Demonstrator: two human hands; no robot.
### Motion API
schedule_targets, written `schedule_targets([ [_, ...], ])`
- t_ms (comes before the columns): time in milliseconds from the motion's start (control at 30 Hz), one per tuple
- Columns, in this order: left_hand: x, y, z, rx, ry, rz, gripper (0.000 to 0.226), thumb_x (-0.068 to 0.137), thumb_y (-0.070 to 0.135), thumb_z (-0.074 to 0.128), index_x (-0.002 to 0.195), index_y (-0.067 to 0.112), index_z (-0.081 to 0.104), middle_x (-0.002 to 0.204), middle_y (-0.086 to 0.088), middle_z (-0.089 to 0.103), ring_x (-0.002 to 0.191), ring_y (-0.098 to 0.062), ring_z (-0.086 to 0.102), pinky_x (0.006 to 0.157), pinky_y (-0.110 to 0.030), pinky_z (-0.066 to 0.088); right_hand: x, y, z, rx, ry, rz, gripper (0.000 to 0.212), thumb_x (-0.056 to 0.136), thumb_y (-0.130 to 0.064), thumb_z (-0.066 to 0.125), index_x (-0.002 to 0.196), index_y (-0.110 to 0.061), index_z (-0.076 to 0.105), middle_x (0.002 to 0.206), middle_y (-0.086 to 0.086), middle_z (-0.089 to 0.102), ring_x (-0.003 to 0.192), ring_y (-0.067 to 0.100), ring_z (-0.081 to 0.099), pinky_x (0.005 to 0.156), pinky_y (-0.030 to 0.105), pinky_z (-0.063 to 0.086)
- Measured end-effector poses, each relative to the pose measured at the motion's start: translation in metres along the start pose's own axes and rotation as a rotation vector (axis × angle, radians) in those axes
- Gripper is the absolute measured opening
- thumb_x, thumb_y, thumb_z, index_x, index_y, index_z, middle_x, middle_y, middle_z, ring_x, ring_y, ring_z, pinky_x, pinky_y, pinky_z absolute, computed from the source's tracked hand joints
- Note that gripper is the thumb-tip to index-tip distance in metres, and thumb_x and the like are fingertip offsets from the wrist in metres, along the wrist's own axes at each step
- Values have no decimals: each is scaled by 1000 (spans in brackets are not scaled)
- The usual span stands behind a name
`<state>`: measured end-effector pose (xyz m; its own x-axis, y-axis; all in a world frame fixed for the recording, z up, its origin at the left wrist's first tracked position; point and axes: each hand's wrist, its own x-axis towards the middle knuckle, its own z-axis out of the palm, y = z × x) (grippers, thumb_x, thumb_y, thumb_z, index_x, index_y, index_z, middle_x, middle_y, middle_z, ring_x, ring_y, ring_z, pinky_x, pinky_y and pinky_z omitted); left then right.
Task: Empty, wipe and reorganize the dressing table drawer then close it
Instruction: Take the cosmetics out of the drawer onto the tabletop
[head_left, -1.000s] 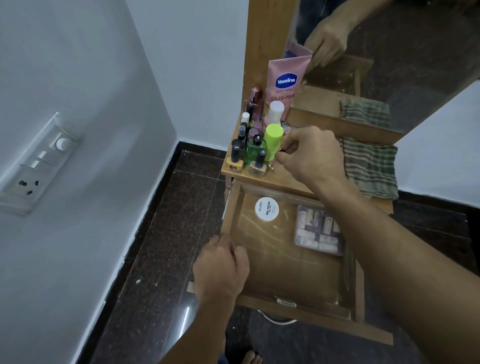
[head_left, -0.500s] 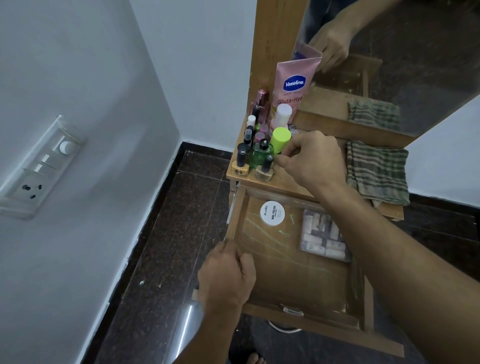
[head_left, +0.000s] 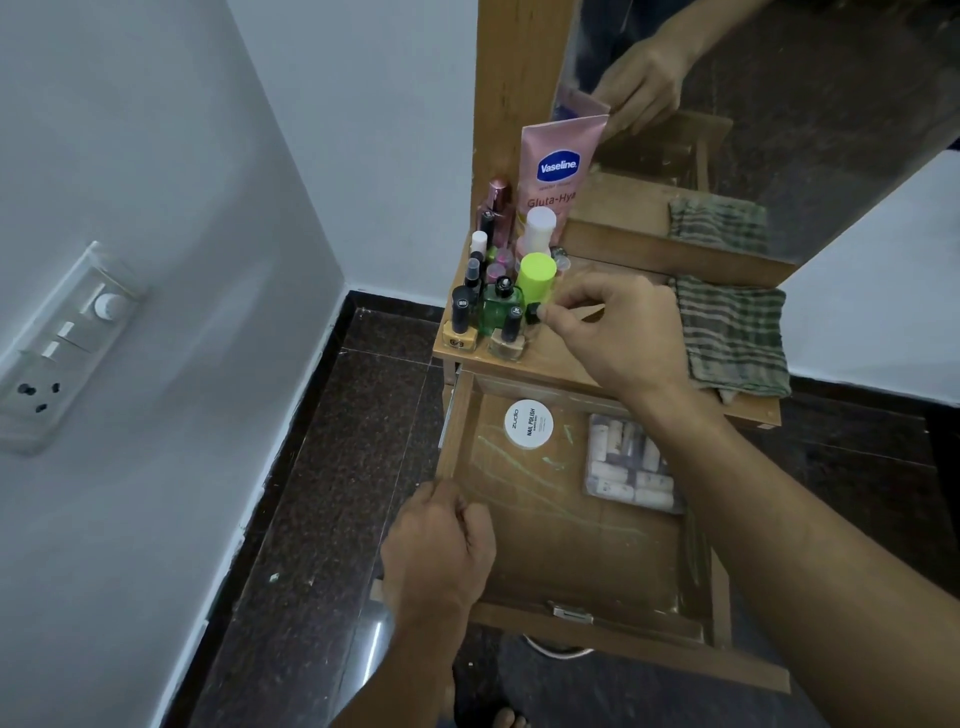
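Wooden dressing-table worktop (head_left: 566, 358) sits just above and behind the open wooden drawer (head_left: 571, 545), which is pulled far out toward the person. The drawer's pale floor is streaked with greenish marks. Beyond the drawer's right back corner, on the worktop, lies a folded green-and-grey striped cloth (head_left: 737, 338).

The left hand (head_left: 441, 545) curls over the drawer's left side wall and grips it. The right hand (head_left: 618, 332) reaches past the drawer's back edge and pinches a small black-capped bottle (head_left: 533, 313) between thumb and forefinger. That bottle is at the edge of a tight cluster of nail-polish bottles (head_left: 498, 317) above the drawer's left back corner. A tall pink Vaseline tube (head_left: 558, 166) stands behind the cluster, farthest from the drawer.

Inside the drawer, a clear plastic packet of small pale tubes (head_left: 631, 462) lies at the right back. A round white nail-polish tub (head_left: 528, 423) lies at the left back.

With only two things inside and the floor streaked, emptying looks nearly done and wiping not begun. Whether the pinched bottle is being set down or lifted, I cannot tell. Either way it wants a slow, straight vertical move, because its neighbours stand touching and one nudge could topple several. The gripping hand should brace the drawer so nothing jolts.
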<state>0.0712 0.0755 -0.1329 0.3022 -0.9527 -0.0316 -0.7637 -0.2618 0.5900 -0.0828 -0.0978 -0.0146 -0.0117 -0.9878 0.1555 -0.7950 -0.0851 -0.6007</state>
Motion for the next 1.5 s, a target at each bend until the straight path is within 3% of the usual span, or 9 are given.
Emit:
schedule_targets([
  [100, 0, 2, -2, 1, 11, 10, 28, 82, 37, 32, 68, 21, 50, 66, 8, 47, 55, -15, 48, 51, -27, 39, -23, 5, -19, 38, 120, 68, 17, 88, -37, 72, 81, -24, 79, 75, -16, 72, 69, 0, 65, 72, 23, 50],
  [167, 0, 4, -3, 5, 8, -6, 27, 81, 37, 32, 67, 22, 49, 66, 8, 46, 55, -16, 48, 51, -28, 38, -54, 23, -25, 68, 159, 194, 14, 91, -31, 69, 88, -22, 79, 75, -15, 69, 74, 4, 67, 75, 26, 52],
  [300, -1, 8, -5, 52, -29, 7, 21, 83, 33, 36, 68, 21, 46, 67, 8, 45, 55, -16, 46, 52, -28, 34, -137, 89, -4, 18, -78, 471, 19, 90, -28, 67, 107, -25, 75, 105, -4, 76, 93, 17, 71, 85, 34, 57],
  [467, -1, 14, 1, 371, -150, 185, 16, 81, 25, 54, 67, 17, 54, 64, 2, 54, 49, -18, 44, 46, -25, 29, -160, 117, 19, -93, -223, 443, 45, 88, -23, 67, 132, -14, 63, 152, 12, 47, 139, 29, 43, 110, 36, 41],
  [600, 6, 26, 4, 502, -258, 291, 23, 89, 35, 45, 91, 19, 61, 90, 2, 62, 77, -19, 60, 57, -30, 47, -140, 124, 29, -126, -234, 498, 58, 88, -27, 64, 141, -9, 50, 153, 16, 39, 138, 34, 38, 114, 39, 38],
  [833, 30, 74, 64, -9, -349, 82, 26, 95, 23, 49, 113, 12, 63, 111, -10, 65, 102, -29, 60, 88, -38, 48, -129, 124, 41, -228, -262, 611, 74, 85, -31, 64, 149, -4, 38, 153, 20, 39, 134, 38, 39, 110, 39, 35],
  [1033, 37, 107, 101, -84, -394, -71, 27, 97, 32, 48, 102, 11, 63, 107, -16, 68, 103, -39, 60, 86, -40, 49, -130, 128, 42, -344, -273, 539, 63, 88, -39, 66, 140, -9, 49, 146, 18, 47, 130, 35, 41, 108, 41, 38],
  [1333, 40, 100, 112, 0, -380, -48, 28, 88, 36, 68, 109, 19, 71, 104, -6, 74, 102, -31, 66, 84, -35, 51, -140, 132, 38, -404, -302, 395, 62, 91, -42, 61, 145, -12, 49, 156, 14, 37, 134, 33, 37, 109, 39, 40],
  [1500, 44, 105, 110, -17, -409, -189, 27, 82, 36, 76, 102, 18, 73, 97, -4, 75, 96, -27, 69, 72, -28, 46, -145, 134, 36, -395, -353, 365, 65, 91, -44, 61, 148, -16, 46, 161, 11, 30, 136, 32, 33, 112, 38, 37],
])
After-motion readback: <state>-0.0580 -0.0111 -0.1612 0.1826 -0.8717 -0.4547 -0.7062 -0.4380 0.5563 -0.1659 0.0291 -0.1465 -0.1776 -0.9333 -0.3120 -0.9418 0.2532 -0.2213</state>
